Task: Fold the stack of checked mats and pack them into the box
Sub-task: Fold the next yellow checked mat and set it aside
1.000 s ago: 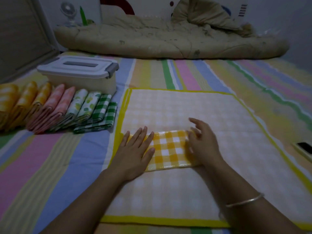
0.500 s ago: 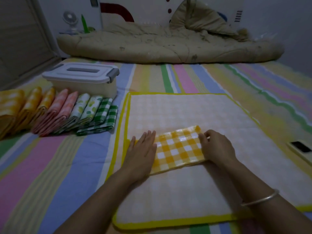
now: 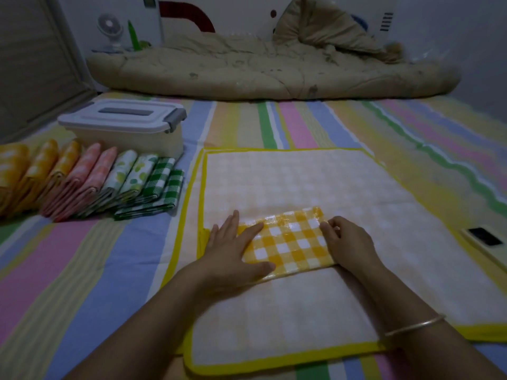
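The left hand [image 3: 230, 256] lies flat, palm down, its fingers [image 3: 233, 226] straight and close together and the thumb spread along the near edge, pressing the left end of the folded mat [image 3: 290, 242]. The right hand [image 3: 351, 245] curls its fingers round the right end. The folded mat lies between them on an open mat [image 3: 301, 182] spread on the bed [image 3: 82, 270].
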A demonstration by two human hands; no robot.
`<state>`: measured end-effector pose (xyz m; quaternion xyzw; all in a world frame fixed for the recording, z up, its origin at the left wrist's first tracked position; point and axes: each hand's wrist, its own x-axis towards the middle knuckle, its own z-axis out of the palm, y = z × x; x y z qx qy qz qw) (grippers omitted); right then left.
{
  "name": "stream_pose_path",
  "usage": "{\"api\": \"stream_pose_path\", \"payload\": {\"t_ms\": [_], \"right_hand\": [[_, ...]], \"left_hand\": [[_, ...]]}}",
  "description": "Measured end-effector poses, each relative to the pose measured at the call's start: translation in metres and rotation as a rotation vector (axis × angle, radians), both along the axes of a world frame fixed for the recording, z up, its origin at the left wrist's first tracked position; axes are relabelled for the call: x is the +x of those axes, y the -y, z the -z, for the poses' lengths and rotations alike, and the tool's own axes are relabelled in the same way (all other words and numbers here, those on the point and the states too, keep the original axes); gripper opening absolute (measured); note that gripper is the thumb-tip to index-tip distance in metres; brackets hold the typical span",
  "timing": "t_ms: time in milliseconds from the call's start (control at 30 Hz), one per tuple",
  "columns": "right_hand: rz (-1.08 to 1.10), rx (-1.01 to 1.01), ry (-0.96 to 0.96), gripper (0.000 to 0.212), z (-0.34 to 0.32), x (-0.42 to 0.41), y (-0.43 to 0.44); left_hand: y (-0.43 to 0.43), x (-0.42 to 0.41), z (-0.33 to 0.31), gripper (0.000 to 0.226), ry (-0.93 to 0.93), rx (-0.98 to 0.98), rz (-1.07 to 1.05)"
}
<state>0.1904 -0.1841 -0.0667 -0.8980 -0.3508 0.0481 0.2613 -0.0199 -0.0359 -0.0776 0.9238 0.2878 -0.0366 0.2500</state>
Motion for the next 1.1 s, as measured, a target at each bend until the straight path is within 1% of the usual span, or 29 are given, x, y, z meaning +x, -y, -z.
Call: {"api": "stream_pose_path", "payload": {"t_ms": [100,167,233,333,433,533,567,600,633,700,733,767,800,833,867,933,967,1000,1067,1100], "right_hand": [[-0.005,0.022,-0.019,0.028,0.000,0.000,0.000],[-0.019,0.036,-0.067,0.027,-0.004,0.002,0.001],[-0.042,0.090,-0.154,0.026,-0.010,0.006,0.000],[-0.062,0.222,-0.301,0.026,-0.027,0.003,-0.002],[-0.074,0.327,-0.515,0.032,-0.050,-0.010,-0.009],[-0.118,0.340,-0.810,0.038,-0.068,-0.027,-0.016],[-0.134,0.344,-0.871,0.039,-0.071,-0.033,-0.020],[-0.153,0.361,-0.881,0.036,-0.071,-0.041,-0.024],[-0.181,0.385,-0.820,0.032,-0.069,-0.047,-0.029],[-0.240,0.424,-0.613,0.020,-0.061,-0.062,-0.037],[-0.273,0.422,-0.553,0.017,-0.056,-0.069,-0.041],[-0.308,0.406,-0.533,0.016,-0.052,-0.075,-0.045],[-0.344,0.382,-0.521,0.019,-0.048,-0.082,-0.050],[-0.376,0.357,-0.500,0.025,-0.043,-0.088,-0.053],[-0.398,0.328,-0.462,0.033,-0.038,-0.095,-0.058],[-0.426,0.266,-0.361,0.046,-0.028,-0.108,-0.066],[-0.441,0.208,-0.293,0.050,-0.022,-0.114,-0.070],[-0.453,0.130,-0.208,0.052,-0.017,-0.119,-0.073],[-0.474,-0.033,-0.037,0.059,-0.008,-0.127,-0.075],[-0.479,-0.088,0.035,0.065,-0.005,-0.130,-0.075]], "left_hand": [[0.000,0.002,-0.002,0.107,-0.048,0.005,0.004],[0.003,0.003,0.000,0.104,-0.049,0.042,-0.014],[0.007,0.005,0.002,0.104,-0.048,0.086,-0.036],[0.010,0.007,0.002,0.105,-0.058,0.108,-0.048],[0.011,0.007,0.001,0.106,-0.058,0.118,-0.058],[0.011,0.008,0.004,0.106,-0.043,0.132,-0.055],[0.010,0.008,0.005,0.105,-0.030,0.129,-0.057],[0.008,0.008,0.007,0.105,-0.010,0.121,-0.061],[0.008,0.008,0.007,0.106,0.009,0.117,-0.063],[0.008,0.005,0.010,0.110,0.045,0.114,-0.057],[0.009,0.004,0.007,0.112,0.077,0.099,-0.056],[0.007,0.002,0.008,0.113,0.107,0.076,-0.055],[0.004,0.001,0.011,0.111,0.150,0.022,-0.061],[0.002,0.000,0.013,0.104,0.246,-0.093,-0.093],[-0.001,-0.001,0.013,0.091,0.410,-0.284,-0.174],[-0.005,-0.006,0.009,0.061,0.787,-0.677,-0.419],[-0.007,-0.010,0.003,0.048,0.940,-0.848,-0.547],[-0.009,-0.013,-0.002,0.040,1.064,-1.005,-0.650],[-0.014,-0.020,-0.012,0.039,1.259,-1.296,-0.778],[-0.018,-0.024,-0.014,0.041,1.320,-1.389,-0.808]]}}
